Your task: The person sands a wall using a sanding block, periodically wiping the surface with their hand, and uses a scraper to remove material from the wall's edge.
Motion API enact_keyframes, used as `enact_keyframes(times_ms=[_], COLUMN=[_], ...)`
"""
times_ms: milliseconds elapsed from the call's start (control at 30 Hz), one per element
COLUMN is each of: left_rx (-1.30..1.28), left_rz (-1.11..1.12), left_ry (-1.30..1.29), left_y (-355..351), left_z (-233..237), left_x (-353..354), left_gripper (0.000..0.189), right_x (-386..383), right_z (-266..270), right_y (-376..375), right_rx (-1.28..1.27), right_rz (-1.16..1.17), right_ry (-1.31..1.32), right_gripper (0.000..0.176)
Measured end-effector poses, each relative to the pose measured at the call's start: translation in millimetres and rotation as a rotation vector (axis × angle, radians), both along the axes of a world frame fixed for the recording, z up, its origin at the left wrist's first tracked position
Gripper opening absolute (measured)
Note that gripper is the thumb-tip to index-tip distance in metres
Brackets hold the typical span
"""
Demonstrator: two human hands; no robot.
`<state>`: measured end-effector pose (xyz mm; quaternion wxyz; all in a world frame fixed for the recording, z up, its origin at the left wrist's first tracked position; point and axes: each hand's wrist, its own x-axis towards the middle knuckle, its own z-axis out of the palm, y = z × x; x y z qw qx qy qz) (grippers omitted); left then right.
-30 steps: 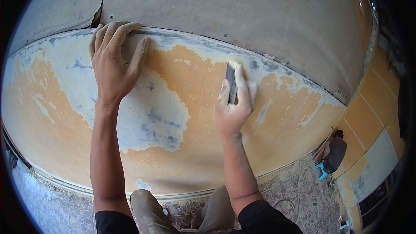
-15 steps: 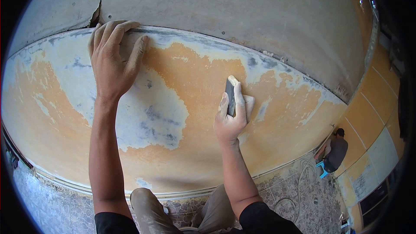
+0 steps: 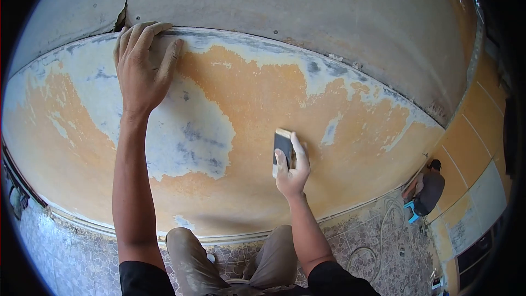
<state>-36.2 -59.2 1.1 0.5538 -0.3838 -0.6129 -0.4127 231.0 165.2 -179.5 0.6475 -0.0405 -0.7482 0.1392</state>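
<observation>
My left hand (image 3: pixel 143 71) rests with spread fingers against the top edge of the wall (image 3: pixel 246 131), its fingertips at the seam under the grey panel (image 3: pixel 285 5). In my right hand (image 3: pixel 295 170) is a sanding block (image 3: pixel 282 145), a small rectangle with a dark face and pale, dusty edges. The thumb lies across its near side and the fingers wrap the other side. Whether the block touches the wall cannot be made out. Orange paint covers much of the wall, broken by worn white and bluish-grey patches. Pale dust coats both hands.
At the far right another person (image 3: pixel 430 189) sits on a blue stool (image 3: pixel 411 212) by the orange wall. A hose (image 3: pixel 378 241) lies coiled on the patterned tile floor (image 3: pixel 339 257). My knees (image 3: pixel 183 241) are close to the wall's foot.
My right hand has moved down the wall with the sanding block, which is now turned so its dark face shows more. My left hand stays at the top edge.
</observation>
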Motion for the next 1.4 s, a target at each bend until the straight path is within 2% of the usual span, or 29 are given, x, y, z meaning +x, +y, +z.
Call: enact_keyframes(times_ms=[67, 133, 167, 200, 233, 267, 300, 400, 467, 500, 633, 800, 933, 1200, 1400], left_rx=[-0.021, 0.086, 0.136, 0.206, 0.209, 0.217, 0.118, 0.063, -0.013, -0.052, -0.204, -0.579, -0.626, -0.333, -0.234], left_rz=[0.021, 0.012, 0.069, 0.129, 0.131, 0.132, 0.202, 0.179, 0.147, 0.109, 0.092, -0.129, -0.184, 0.062, 0.165], left_ry=[0.010, 0.035, 0.020, 0.020, -0.003, -0.022, -0.083, -0.083, -0.070, -0.081, 0.020, 0.327, 0.356, 0.172, 0.119], left_y=[4, 16, 27, 40, 49, 57, 63, 90, 109, 118, 154, 171, 158, 94, 54], left_z=[-1, -10, -19, -29, -36, -41, -44, -52, -56, -58, -63, -62, -49, -35, -45], left_x=[2, 1, 4, 4, 7, 13, 20, 50, 73, 86, 126, 150, 134, 79, 45], left_gripper=[0.036, 0.042, 0.057, 0.069, 0.072, 0.075, 0.077, 0.084, 0.085, 0.088, 0.088, 0.079, 0.077, 0.085, 0.078], right_x=[21, 38, 45, 51, 58, 64, 68, 77, 78, 79, 80, 80, 82, 83, 83], right_z=[-62, -109, -136, -163, -186, -205, -220, -242, -262, -274, -283, -282, -278, -275, -277], right_y=[-1, 4, 13, 24, 32, 37, 41, 38, 41, 40, 28, 29, 28, 27, 29], right_rx=[-0.554, -0.737, -0.751, -0.693, -0.627, -0.631, -0.609, -0.618, -0.492, -0.591, -0.600, -0.617, -0.592, -0.584, -0.557], right_rz=[0.226, 0.189, 0.209, 0.119, 0.030, 0.045, 0.019, 0.002, -0.076, -0.052, -0.103, -0.079, -0.081, -0.064, -0.058], right_ry=[0.056, 0.055, 0.048, -0.042, -0.129, -0.133, -0.176, -0.235, -0.241, -0.244, -0.298, -0.305, -0.316, -0.330, -0.325], right_gripper=[0.063, 0.069, 0.069, 0.068, 0.068, 0.068, 0.066, 0.062, 0.062, 0.063, 0.067, 0.067, 0.067, 0.069, 0.069])
